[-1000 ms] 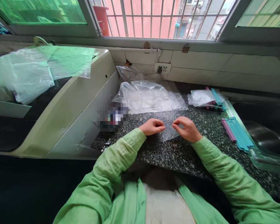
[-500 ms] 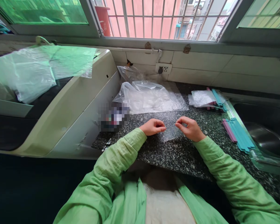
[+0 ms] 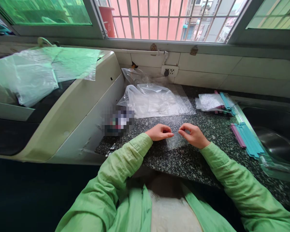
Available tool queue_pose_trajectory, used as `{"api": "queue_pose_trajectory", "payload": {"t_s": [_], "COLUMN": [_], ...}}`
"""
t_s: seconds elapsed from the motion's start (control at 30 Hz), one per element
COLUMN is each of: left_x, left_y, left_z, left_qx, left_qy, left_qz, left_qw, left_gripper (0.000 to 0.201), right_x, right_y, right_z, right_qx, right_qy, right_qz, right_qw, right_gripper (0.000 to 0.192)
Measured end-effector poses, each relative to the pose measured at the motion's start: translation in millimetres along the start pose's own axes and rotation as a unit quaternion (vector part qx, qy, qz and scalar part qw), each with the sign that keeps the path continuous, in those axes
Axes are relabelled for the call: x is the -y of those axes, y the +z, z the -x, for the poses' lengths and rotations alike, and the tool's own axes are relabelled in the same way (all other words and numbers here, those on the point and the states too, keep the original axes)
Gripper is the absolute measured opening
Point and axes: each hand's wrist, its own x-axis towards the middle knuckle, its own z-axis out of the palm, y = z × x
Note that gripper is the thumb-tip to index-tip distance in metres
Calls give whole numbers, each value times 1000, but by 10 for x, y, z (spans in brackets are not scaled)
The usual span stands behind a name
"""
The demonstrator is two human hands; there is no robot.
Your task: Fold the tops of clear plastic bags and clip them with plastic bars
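A small clear plastic bag hangs between my two hands, just above the speckled dark counter. My left hand pinches its upper edge with thumb and fingers. On the other side my right hand pinches the same edge, its fingertips close to the left ones. Behind them lies a heap of clear plastic bags on a flat plastic sheet. Several teal strips and a pink strip rest to the right of my right hand.
At the right is a dark sink with a metal basin. Bagged strips lie by its far corner. A large cream machine covered in plastic film borders the counter on the left. A wall socket sits behind.
My right hand has moved left and slightly down, closer to my left hand, which has shifted slightly right. The small bag has come along between them.
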Motion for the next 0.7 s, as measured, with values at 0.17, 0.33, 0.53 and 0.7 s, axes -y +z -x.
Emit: {"api": "queue_pose_trajectory", "payload": {"t_s": [0.17, 0.33, 0.53, 0.7], "left_x": [11, 15, 26, 8], "left_y": [20, 26, 27, 20], "left_z": [-16, -20, -15, -10], "left_qx": [0, 5, 3, 3], "left_qy": [6, 11, 13, 9], "left_qz": [-3, -1, -2, -4], "left_qw": [1000, 1000, 1000, 1000], "left_gripper": [34, 33, 30, 33], "right_x": [32, 28, 11, 10], "right_y": [24, 11, 14, 17], "right_z": [-7, -12, -13, -13], "right_qx": [6, 5, 8, 9], "right_qy": [10, 11, 13, 15], "right_qz": [-16, -16, -16, -21], "right_qw": [1000, 1000, 1000, 1000], "right_gripper": [18, 18, 18, 18]}}
